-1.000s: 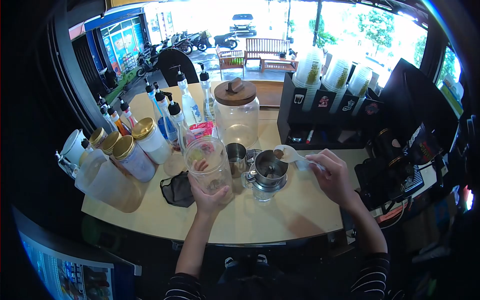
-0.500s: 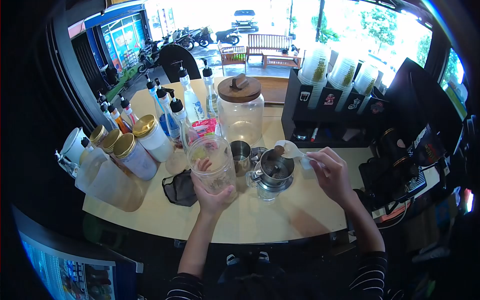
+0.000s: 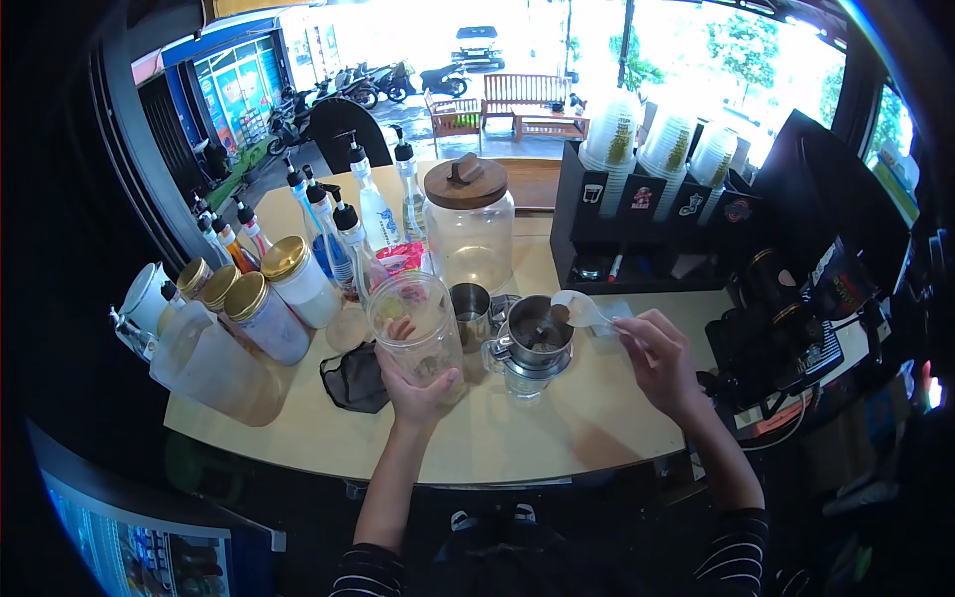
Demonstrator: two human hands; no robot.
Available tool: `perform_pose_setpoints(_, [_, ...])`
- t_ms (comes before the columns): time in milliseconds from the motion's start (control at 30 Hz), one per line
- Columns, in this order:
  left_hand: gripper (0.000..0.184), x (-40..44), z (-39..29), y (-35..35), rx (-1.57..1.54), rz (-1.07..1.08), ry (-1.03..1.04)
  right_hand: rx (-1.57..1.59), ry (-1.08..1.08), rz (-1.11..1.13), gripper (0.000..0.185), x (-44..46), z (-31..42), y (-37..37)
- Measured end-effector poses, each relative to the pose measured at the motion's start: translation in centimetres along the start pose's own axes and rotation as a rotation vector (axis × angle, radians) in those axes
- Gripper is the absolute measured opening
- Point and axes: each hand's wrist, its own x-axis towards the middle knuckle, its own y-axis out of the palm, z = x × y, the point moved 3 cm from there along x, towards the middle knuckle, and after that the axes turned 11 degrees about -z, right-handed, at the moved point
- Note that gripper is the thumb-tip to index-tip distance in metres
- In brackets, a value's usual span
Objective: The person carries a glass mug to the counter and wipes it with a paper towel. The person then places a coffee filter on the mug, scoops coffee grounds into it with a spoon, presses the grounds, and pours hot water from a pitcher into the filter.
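My left hand (image 3: 418,391) is wrapped round a clear, open-topped jar (image 3: 413,323), tilted slightly over the counter. In my right hand (image 3: 654,358) is the handle of a white scoop (image 3: 584,311), with something brown at its tip. That tip is at the right rim of a metal filter cup (image 3: 538,331), which has dark bits inside and stands on a small glass (image 3: 524,384). Just left of the filter is a steel cup (image 3: 471,307). A dark cloth-like item (image 3: 354,378) lies beside my left wrist.
Gold-lidded jars (image 3: 269,316), pump bottles (image 3: 360,214) and a translucent pitcher (image 3: 214,363) stand left. Behind is a large jar with a wooden lid (image 3: 468,229). A black cup holder (image 3: 637,234) is back right, with black equipment (image 3: 771,348) beyond my right hand.
My right hand and the scoop have shifted slightly right, and the scoop has turned at the filter's rim. My left hand still holds the jar. The camera view has moved slightly.
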Motion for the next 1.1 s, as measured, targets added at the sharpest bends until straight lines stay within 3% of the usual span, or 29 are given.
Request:
perform_pose_setpoints(300, [0.108,-0.1,0.1,0.0,-0.001,-0.003,0.005,0.025,-0.029,0.041,0.027,-0.7,1.8,0.0])
perform_pose_setpoints(367, [0.107,-0.1,-0.2,0.0,-0.024,-0.032,-0.027,-0.026,-0.050,0.139,0.027,-0.6,2.2,0.2])
perform_pose_setpoints(700, [0.102,-0.4,0.3,-0.6,-0.040,-0.027,-0.017,-0.061,-0.160,0.120,0.032,-0.7,3.1,0.3])
perform_pose_setpoints(767, [0.103,-0.7,0.4,-1.1,0.166,-0.027,-0.039,-0.091,-0.193,0.120,0.033,-0.5,3.3,0.6])
perform_pose_setpoints(900, [0.105,-0.7,0.9,-1.6,0.205,0.018,0.042,-0.067,-0.214,0.061,0.031,1.3,4.7,1.0])
perform_pose_setpoints(1100, [0.105,-0.9,0.0,-1.4,0.039,-0.005,-0.020,-0.108,-0.488,-0.038,0.033,5.9,9.0,2.5])
